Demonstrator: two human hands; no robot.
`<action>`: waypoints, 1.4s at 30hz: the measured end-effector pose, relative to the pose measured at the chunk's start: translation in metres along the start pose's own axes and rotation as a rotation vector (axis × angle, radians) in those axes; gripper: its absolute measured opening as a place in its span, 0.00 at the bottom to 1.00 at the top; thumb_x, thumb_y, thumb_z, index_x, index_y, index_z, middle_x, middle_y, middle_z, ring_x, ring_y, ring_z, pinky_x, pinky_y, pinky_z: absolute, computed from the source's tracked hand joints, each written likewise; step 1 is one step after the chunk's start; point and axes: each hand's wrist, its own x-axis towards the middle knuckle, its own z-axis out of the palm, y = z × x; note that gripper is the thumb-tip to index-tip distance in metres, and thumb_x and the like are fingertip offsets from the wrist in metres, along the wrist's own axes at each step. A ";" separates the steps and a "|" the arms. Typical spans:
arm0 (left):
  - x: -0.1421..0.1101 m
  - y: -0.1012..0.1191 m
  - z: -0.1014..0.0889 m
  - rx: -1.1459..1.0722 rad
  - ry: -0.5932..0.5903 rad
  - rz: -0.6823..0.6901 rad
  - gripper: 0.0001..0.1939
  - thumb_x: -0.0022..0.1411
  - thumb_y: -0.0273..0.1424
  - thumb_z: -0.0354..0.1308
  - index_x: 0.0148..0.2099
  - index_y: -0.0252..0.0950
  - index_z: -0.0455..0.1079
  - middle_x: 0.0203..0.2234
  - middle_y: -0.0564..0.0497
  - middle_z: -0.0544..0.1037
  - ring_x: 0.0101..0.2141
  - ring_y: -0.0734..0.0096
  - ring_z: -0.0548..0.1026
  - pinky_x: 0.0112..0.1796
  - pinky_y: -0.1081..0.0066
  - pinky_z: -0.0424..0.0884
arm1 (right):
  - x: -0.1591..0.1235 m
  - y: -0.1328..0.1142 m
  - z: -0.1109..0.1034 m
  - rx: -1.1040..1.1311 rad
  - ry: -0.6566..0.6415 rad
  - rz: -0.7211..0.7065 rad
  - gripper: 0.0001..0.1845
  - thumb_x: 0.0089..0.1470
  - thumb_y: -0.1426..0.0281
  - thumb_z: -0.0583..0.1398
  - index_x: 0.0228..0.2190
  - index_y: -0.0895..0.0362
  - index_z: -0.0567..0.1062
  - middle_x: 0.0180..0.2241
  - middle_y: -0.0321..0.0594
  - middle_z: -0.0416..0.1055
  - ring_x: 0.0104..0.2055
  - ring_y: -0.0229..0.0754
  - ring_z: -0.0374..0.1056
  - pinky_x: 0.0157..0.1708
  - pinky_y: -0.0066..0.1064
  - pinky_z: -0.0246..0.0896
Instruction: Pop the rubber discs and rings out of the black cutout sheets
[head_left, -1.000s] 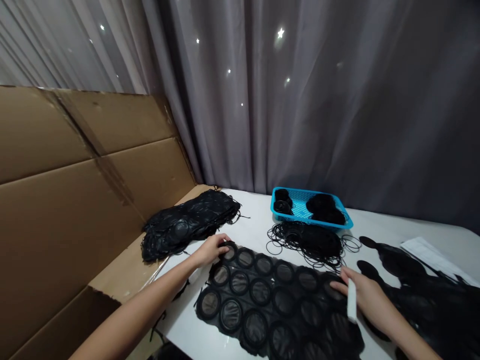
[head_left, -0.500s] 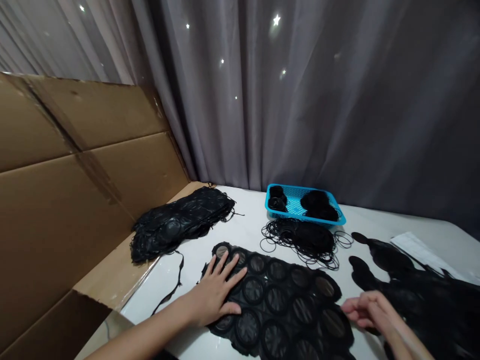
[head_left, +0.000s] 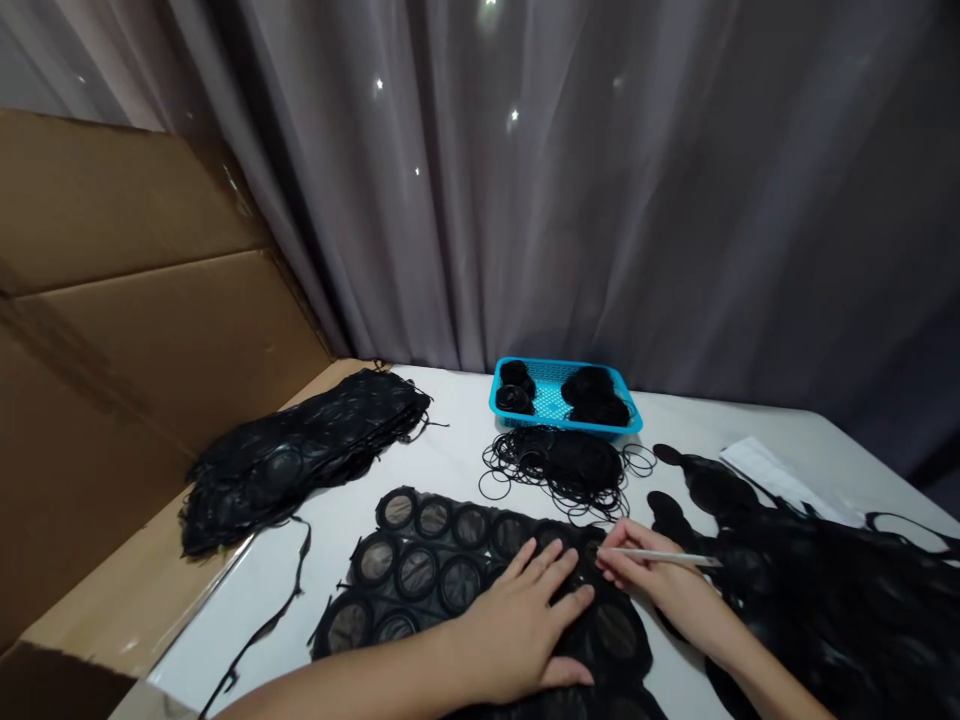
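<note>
Since a moment ago, our left hand has slid from the sheet's upper left corner in toward its middle, and our right hand has come in from beside the sheet to its upper right edge. A white stick now shows in that right hand, and the whole view has swung so that everything sits further left.

The left hand is open and pressed flat, fingers spread, on the black ring sheet, gripping nothing. The right hand is closed to a pinch, with the stick held between thumb and fingers, its tip pointing left and right at the sheet's edge, touching or just above it; we cannot tell which.

The sheet lies flat on the white tabletop, its near end running under our left forearm. Just past its far edge lies a tangle of black rings, and behind that a blue basket holds more black bundles. To the right, a heap of black sheets nearly touches our right hand, with white paper beyond it. To the left sit a stack of sheets and a loose black strip, with upright cardboard along that side of the tabletop. A grey curtain hangs behind.
</note>
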 end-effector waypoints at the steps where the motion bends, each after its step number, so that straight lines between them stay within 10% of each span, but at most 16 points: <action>1: -0.001 0.000 0.000 0.003 -0.014 -0.004 0.38 0.71 0.53 0.48 0.73 0.37 0.49 0.70 0.38 0.48 0.70 0.49 0.43 0.66 0.47 0.44 | -0.001 0.003 -0.002 -0.019 0.002 0.003 0.17 0.56 0.54 0.61 0.28 0.55 0.71 0.26 0.36 0.71 0.30 0.42 0.67 0.31 0.29 0.62; 19: 0.001 0.000 -0.002 0.098 -0.076 0.020 0.34 0.72 0.49 0.50 0.73 0.43 0.48 0.72 0.41 0.44 0.69 0.42 0.40 0.64 0.41 0.45 | -0.004 0.006 -0.002 -0.212 0.076 -0.017 0.14 0.58 0.58 0.57 0.28 0.54 0.73 0.28 0.38 0.74 0.31 0.44 0.69 0.34 0.33 0.62; 28: 0.000 -0.001 -0.002 0.077 -0.069 0.055 0.31 0.73 0.49 0.48 0.72 0.46 0.50 0.72 0.39 0.39 0.69 0.41 0.37 0.64 0.40 0.44 | -0.021 0.005 0.014 -0.576 0.117 -0.306 0.11 0.63 0.68 0.54 0.34 0.53 0.75 0.44 0.46 0.76 0.47 0.49 0.73 0.47 0.38 0.67; 37: -0.001 -0.001 -0.003 0.090 -0.073 0.064 0.34 0.71 0.49 0.52 0.72 0.46 0.50 0.72 0.40 0.37 0.69 0.38 0.38 0.64 0.40 0.46 | -0.012 -0.007 -0.047 -0.867 0.654 -0.180 0.16 0.64 0.58 0.49 0.32 0.52 0.70 0.36 0.50 0.76 0.40 0.56 0.73 0.36 0.41 0.66; 42: -0.020 0.007 0.000 0.104 -0.070 0.131 0.34 0.71 0.49 0.53 0.72 0.44 0.51 0.72 0.38 0.38 0.69 0.43 0.41 0.65 0.47 0.48 | -0.051 -0.011 -0.010 -0.443 0.247 -0.112 0.16 0.61 0.54 0.54 0.31 0.51 0.73 0.36 0.43 0.79 0.38 0.47 0.76 0.39 0.32 0.70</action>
